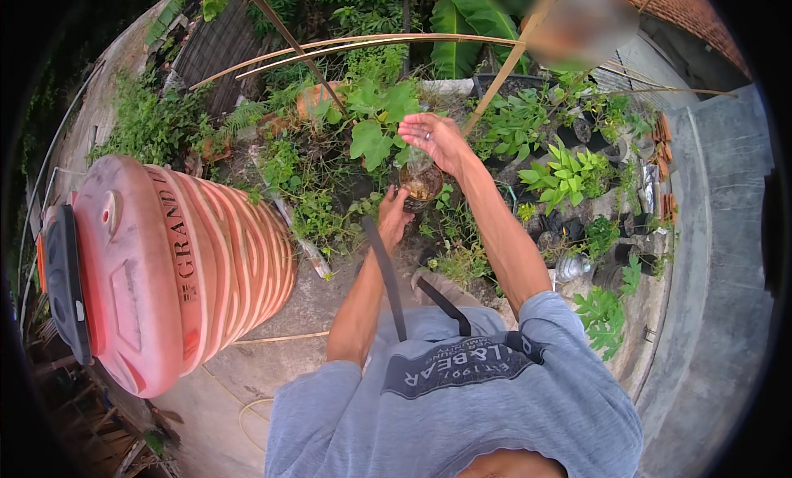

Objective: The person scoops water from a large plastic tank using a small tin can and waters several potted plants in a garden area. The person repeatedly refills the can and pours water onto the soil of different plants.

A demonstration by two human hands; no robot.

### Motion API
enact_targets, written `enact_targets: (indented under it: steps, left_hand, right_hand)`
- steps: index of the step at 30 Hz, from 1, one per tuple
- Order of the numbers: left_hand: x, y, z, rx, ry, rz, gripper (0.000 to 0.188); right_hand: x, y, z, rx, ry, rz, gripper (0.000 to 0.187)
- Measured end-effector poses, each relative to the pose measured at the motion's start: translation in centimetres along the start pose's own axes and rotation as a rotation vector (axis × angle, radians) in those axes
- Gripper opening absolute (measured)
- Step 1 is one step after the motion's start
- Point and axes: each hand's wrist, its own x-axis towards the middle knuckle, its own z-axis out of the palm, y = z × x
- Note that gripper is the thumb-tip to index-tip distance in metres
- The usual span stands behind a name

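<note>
In front of me is a round, see-through container [422,183] with brown, clumpy contents. Clear, shiny plastic [419,160] shows at its far side, below my right hand. My left hand [395,215] is closed at the container's near left side, thumb up along it; its other fingers are partly hidden. Above the container reaches my right hand [435,140], a ring on one finger. Its fingers are stretched out close together, and its thumb is hidden. Just left of those fingertips spread the broad green leaves of a plant [373,141].
A large pink ribbed water tank [223,247] lies at the left. Bamboo sticks [503,74] cross beyond my hands. Potted seedlings [565,177] in dark bags and a clear plastic bottle [571,268] stand to the right, beside a grey concrete wall [714,230].
</note>
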Motion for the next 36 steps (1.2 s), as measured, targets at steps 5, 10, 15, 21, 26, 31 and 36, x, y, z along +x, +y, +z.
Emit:
enact_targets:
  steps: [5,10,15,21,26,31,36]
  left_hand:
    - [2.1,1.4,0.5,-0.005,0.054,0.037,0.099]
    - [3.8,1.5,0.7,0.013,-0.020,0.046,0.099]
    - [5.1,-0.1,1.6,-0.021,0.021,0.017,0.062]
    - [6.6,-0.7,1.1,-0.027,0.021,-0.015,0.034]
    - [7.2,-0.7,4.2,0.065,0.059,-0.009,0.051]
    - [9.3,-2.7,5.0,0.099,-0.061,-0.038,0.085]
    - [9.8,-6.3,9.7,0.158,-0.041,-0.096,0.095]
  right_hand:
    - [4.0,-2.3,-1.6,-0.682,0.002,-0.152,0.029]
    - [4.6,3.8,-4.4,-1.306,-0.074,0.162,0.029]
    - [7.3,10.7,-7.8,-1.184,0.094,0.171,0.024]
    - [6.3,1.9,-5.2,-0.203,0.039,0.174,0.028]
    - [7.3,-1.5,-9.6,-0.680,0.190,-0.317,0.028]
    - [1.6,1.3,-14.0,-0.491,0.149,0.104,0.029]
    - [1.8,6.4,-19.4,-0.545,0.266,0.417,0.028]
